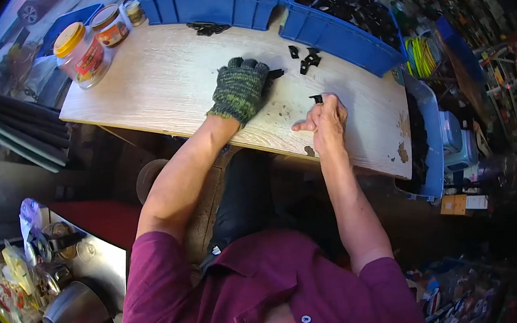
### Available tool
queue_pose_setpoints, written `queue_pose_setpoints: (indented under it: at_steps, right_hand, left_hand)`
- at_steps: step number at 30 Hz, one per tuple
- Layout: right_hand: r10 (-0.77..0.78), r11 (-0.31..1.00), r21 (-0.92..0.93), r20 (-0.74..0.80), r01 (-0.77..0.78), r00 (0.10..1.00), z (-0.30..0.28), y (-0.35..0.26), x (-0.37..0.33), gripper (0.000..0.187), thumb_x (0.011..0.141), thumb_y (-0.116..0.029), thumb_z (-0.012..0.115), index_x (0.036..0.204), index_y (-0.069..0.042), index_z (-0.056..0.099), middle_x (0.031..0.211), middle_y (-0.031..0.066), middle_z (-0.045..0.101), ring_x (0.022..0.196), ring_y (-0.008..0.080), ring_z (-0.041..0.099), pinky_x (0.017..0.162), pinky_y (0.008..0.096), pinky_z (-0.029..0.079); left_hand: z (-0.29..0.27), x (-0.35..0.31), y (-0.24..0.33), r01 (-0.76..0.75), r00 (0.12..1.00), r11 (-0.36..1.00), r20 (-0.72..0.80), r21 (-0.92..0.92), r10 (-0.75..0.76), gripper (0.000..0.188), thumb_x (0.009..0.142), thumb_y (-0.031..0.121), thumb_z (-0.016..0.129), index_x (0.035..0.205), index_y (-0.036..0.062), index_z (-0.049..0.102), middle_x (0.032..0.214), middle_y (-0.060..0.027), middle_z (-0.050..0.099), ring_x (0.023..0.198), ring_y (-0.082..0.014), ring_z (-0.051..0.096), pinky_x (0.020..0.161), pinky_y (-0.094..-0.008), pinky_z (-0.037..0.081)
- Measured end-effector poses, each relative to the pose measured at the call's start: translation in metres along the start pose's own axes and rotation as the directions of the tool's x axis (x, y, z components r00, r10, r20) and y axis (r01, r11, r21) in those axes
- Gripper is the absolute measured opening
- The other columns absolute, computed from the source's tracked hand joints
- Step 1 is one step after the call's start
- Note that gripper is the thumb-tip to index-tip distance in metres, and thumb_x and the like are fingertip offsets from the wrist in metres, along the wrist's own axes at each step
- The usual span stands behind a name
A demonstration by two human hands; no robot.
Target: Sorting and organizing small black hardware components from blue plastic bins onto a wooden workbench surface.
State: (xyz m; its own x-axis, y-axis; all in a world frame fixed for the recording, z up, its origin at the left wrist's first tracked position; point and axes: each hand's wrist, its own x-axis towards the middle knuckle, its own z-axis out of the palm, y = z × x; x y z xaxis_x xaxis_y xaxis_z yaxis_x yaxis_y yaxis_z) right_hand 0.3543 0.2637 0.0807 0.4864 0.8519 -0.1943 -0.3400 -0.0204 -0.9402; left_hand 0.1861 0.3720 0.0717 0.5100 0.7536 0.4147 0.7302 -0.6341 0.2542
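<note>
- The black part (316, 99) is over the table (144, 72), at my right fingers.
- My right hand (330, 117) holds it, thumb spread away.
- Another piece (275, 74) touches my gloved left hand (239, 89); whether I grip it, I cannot tell.
- Loose pieces (309, 61) lie near a blue bin (337, 41).

A maroon shirt (271, 263) and mottled green glove (239, 89) are worn.
</note>
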Motion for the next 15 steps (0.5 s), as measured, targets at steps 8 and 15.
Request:
queue_pose_setpoints:
  at_steps: [8,15]
  right_hand:
    - [-0.030,0.993,0.107,-0.130,0.044,0.991,0.003,0.000,0.003,0.031,0.095,-0.034,0.047,0.074,-0.010,0.044,0.051,0.0005,0.028,0.041,0.0145,0.033,0.040,0.0427,0.050]
    - [-0.064,0.997,0.030,-0.142,0.069,0.988,0.005,0.001,-0.001,0.022,0.095,-0.026,0.047,0.086,-0.006,0.051,0.053,0.0031,0.038,0.042,0.0151,0.038,0.043,0.0399,0.054]
  left_hand:
    - [0.010,-0.035,0.049,-0.232,0.972,0.789,-0.105,-0.569,0.210,0.022,0.094,0.017,0.058,0.111,0.0052,0.067,0.109,-0.0159,0.067,0.097,-0.0358,0.064,0.082,-0.0439,0.051]
    - [0.028,-0.027,0.053,0.004,0.996,0.667,0.065,-0.745,0.067,0.025,0.096,0.015,0.055,0.113,0.0019,0.066,0.113,-0.0188,0.066,0.102,-0.0363,0.063,0.088,-0.0415,0.050]
